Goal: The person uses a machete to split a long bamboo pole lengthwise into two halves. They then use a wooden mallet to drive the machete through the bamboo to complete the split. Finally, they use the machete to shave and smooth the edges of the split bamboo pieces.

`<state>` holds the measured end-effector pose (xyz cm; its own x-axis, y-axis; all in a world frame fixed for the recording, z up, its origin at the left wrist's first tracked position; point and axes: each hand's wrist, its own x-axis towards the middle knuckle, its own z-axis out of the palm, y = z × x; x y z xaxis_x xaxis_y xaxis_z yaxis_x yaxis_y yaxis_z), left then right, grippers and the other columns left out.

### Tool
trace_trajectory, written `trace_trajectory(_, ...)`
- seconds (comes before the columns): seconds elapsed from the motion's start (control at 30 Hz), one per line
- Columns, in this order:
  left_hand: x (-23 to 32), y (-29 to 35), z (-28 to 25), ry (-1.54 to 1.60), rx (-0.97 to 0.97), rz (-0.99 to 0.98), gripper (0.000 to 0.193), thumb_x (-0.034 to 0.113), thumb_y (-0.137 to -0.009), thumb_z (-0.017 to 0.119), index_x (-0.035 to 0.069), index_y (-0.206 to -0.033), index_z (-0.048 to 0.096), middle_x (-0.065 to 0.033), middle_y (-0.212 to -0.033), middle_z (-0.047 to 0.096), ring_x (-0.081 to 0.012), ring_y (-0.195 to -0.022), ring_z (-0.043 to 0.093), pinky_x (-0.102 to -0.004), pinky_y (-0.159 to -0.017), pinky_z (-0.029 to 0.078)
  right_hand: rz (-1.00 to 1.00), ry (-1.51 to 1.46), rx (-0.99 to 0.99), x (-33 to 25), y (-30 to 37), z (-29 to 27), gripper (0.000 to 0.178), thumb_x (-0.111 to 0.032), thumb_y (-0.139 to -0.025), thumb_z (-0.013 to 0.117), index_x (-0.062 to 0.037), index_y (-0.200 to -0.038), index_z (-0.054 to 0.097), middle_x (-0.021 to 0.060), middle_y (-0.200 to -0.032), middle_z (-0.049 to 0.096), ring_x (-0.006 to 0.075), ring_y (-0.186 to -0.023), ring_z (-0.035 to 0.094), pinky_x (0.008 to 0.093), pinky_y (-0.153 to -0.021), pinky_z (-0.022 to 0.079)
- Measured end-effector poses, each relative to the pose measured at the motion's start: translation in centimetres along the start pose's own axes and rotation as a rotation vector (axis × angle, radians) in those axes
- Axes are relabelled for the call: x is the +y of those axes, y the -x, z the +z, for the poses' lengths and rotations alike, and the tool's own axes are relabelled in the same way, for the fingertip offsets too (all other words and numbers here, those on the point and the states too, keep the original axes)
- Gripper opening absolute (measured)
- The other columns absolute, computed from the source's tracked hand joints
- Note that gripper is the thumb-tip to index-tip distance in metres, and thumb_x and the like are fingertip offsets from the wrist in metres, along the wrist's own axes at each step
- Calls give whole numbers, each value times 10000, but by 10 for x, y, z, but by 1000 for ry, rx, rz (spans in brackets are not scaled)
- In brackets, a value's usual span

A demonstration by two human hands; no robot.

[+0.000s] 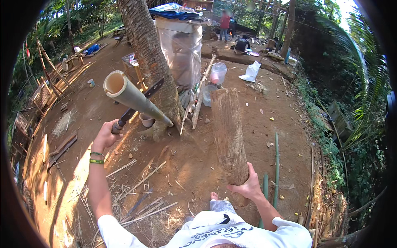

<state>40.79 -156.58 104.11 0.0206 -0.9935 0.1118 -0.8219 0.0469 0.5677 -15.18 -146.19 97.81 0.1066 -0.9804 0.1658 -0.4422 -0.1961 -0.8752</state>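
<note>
My left hand (108,134) grips the dark handle of a machete (155,87), arm stretched forward. Its blade crosses a thick, pale bamboo tube (138,101), showing on both sides of it. The tube's hollow end tilts up toward me, and its far end points down near the palm trunk's base. I cannot tell whether the blade is wedged into the bamboo or passes behind it. My right hand (249,185) is wrapped round the narrow lower end of a heavy wooden club (227,132), raised upright and apart from the tube and blade.
A palm trunk (145,41) rises just beyond the tube, near a plastic-wrapped booth (182,53). Split strips (140,182) litter the dirt at left; green poles (276,165) lie at right. Clear plastic containers (218,73) and a white bag (250,71) stand farther off. People (241,44) are in the background.
</note>
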Motion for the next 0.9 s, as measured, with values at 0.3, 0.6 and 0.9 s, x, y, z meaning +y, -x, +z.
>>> trace_trajectory(0.3,38,9,54,-149,303,-3,271,289,-737,850,93,-853,703,-106,-689,687,-300,-649,671,-419,-673,546,30,-14,35,1,3,1,871,-230,-626,944,65,-1326,517,218,-1108,746,277,-975,753,381,-901,580)
trace_trajectory(0.6,71,58,138,-145,370,-44,157,237,-782,785,138,-896,738,-199,-761,705,-423,-754,692,-508,-651,534,-43,110,128,-6,3,10,870,-199,-617,944,42,-1338,521,196,-1058,758,271,-928,760,375,-865,595)
trace_trajectory(0.9,84,78,162,-154,360,-61,129,233,-781,746,159,-884,728,-185,-703,687,-419,-714,692,-534,-621,536,-467,-13,661,-65,-24,-35,963,-204,-666,953,14,-1421,397,163,-1297,557,247,-1077,615,399,-883,533)
